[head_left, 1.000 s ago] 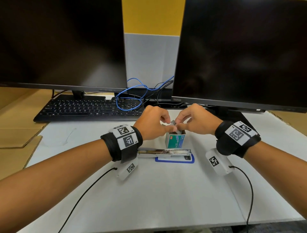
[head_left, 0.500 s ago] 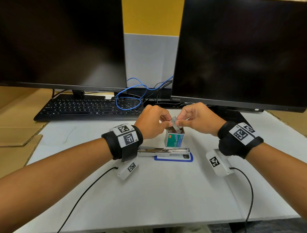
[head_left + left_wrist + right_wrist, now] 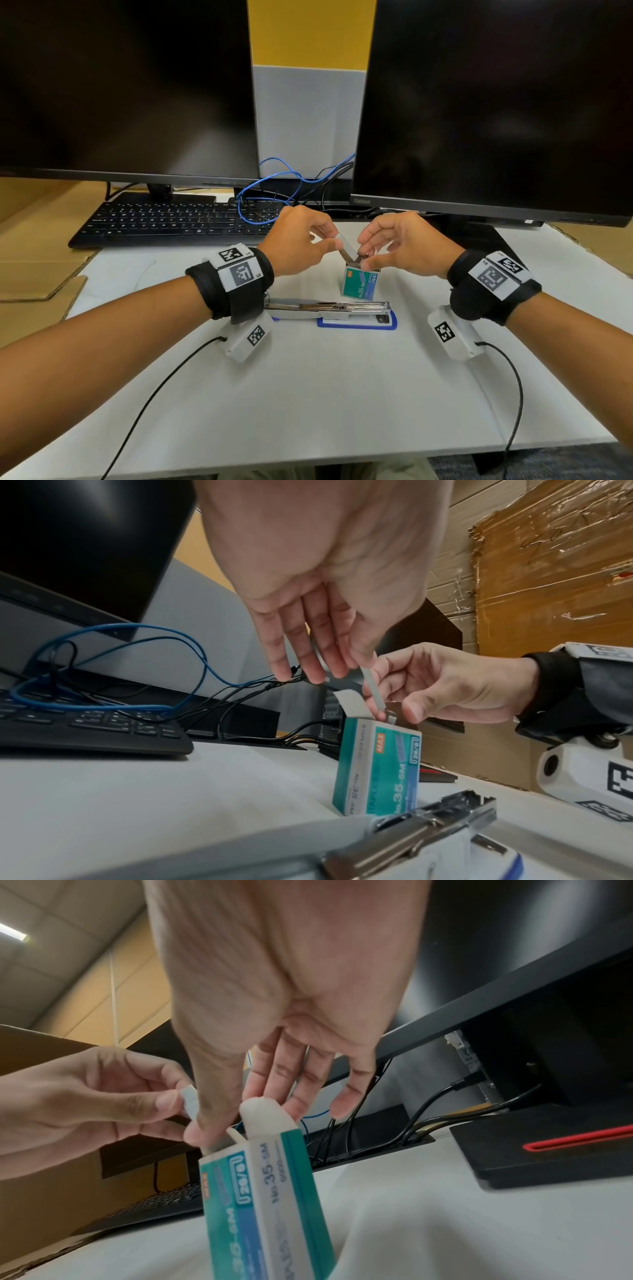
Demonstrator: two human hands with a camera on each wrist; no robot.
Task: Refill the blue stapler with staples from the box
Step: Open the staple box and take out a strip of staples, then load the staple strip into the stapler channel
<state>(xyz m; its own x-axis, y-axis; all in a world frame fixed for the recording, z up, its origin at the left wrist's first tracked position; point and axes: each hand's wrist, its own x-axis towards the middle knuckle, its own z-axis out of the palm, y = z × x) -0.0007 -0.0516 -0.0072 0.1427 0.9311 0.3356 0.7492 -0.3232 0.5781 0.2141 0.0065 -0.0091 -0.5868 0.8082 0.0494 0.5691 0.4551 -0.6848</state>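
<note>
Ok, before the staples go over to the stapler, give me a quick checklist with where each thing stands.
1. Staple strip pinched by the left hand: ok.
2. Strip clear of the staple box: not ok, lower end still at the opening.
3. Box standing upright, right hand at its top: ok.
4. Blue stapler lying open, channel exposed: ok.
5. Channel empty: cannot tell.

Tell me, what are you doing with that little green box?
A person is refilling a stapler. The left hand pinches a strip of staples and draws it up out of the green staple box, which stands upright on the white desk. The right hand steadies the box at its open top. The blue stapler lies opened flat in front of the box, waiting. No staples have gone into it yet.
</note>
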